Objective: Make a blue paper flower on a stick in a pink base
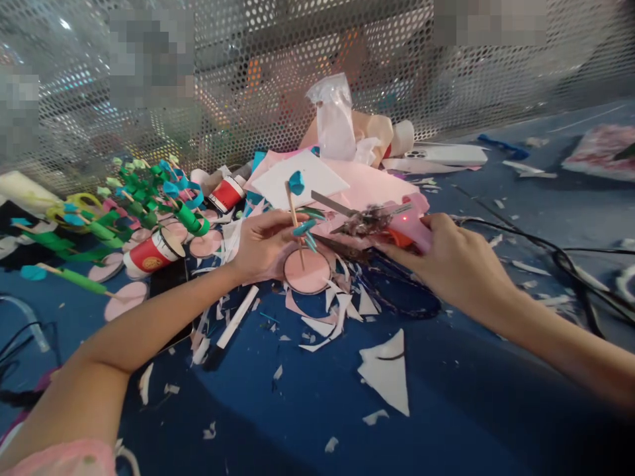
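My left hand [265, 241] is closed around a thin wooden stick [292, 205] with a small blue paper piece at its top. The stick rises, slightly tilted, from a round pink disc [307, 270]. Curled blue-green paper strips [304, 228] show at my fingertips, around the stick. My right hand [446, 264] is wrapped around a pink glue gun [417, 221] with a small red light. Its grimy nozzle end points left, close to the stick. Grey blades and an orange part, apparently scissors [332, 202], show beside and beneath the gun.
Green and blue paper-wrapped sticks [89, 281] on pink discs crowd the left, with red-and-white paper cups [153, 253]. White and pink sheets [302, 178] lie behind my hands, near a perforated metal screen [278, 79]. Black cables [565, 264] run right. Paper scraps [387, 370] litter the blue table.
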The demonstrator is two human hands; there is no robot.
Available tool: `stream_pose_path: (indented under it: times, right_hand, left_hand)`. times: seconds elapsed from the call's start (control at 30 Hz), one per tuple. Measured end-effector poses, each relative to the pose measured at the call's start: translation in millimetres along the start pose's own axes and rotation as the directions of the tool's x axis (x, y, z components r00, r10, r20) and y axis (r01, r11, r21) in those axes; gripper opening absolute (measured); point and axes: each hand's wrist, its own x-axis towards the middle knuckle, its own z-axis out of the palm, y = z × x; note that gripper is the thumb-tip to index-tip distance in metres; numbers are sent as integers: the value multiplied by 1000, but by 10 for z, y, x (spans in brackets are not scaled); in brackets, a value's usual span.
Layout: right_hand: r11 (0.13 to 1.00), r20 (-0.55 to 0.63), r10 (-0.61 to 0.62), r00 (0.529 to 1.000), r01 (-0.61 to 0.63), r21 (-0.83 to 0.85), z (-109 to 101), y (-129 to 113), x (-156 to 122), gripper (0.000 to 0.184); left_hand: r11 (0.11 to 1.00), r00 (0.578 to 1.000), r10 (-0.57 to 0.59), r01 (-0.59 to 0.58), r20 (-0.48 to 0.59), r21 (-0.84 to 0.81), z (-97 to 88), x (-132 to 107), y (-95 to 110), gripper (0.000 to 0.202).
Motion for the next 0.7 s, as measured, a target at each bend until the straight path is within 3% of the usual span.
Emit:
stream_pose_path:
  times: [0.1, 0.23, 0.3, 0.43, 0.7]
  right_hand:
    - [994, -29, -113, 993, 113, -9, 22, -40, -69, 53]
    - [956, -145, -294, 945, 291, -42, 101, -67, -179, 42]
    - [926, -219, -378, 900, 374, -61, 144, -63, -211, 37]
    - [834, -359, -543, 759, 536, -127, 185, -73, -242, 25]
    - [762, -434, -645, 629, 573, -302, 128, -114, -255, 18]
  left_hand:
    - [996, 995, 65, -69, -78, -53, -40, 31, -63, 15]
    - [989, 984, 119, -129, -132, -68, -78, 74, -125, 15]
    - [991, 987, 115, -123, -114, -61, -75, 74, -125, 14]
    - [995, 994, 92, -94, -63, -37, -59, 56, -95, 9]
    - [998, 997, 51, -53, -53, -41, -99, 67, -103, 11]
